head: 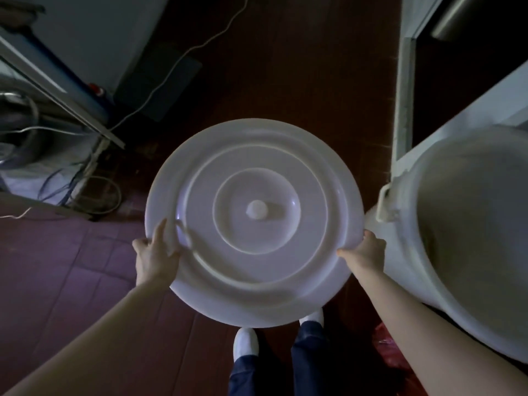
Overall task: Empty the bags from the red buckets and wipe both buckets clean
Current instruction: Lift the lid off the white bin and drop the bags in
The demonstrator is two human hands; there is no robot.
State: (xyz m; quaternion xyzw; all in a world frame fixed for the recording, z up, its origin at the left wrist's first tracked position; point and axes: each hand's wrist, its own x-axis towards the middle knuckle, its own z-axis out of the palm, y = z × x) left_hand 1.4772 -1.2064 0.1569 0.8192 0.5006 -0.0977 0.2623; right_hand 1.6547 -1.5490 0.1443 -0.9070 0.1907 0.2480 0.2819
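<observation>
Holding a big white lid [254, 224] level above the feet, the left hand [155, 258] and right hand [364, 252] each clasp its rim on opposite sides, fingers curled round the edge. No red bucket shows plainly. There is only a red shape [385, 347] low at the right, bag or bucket I cannot tell. The wide lid could clip the open white tub [471, 224] just beside it, or slip in this dim light. The floor [300, 95] is dark reddish, with a purple quilted mat [71, 267] at left and cords [177, 58] trailing beyond.
</observation>
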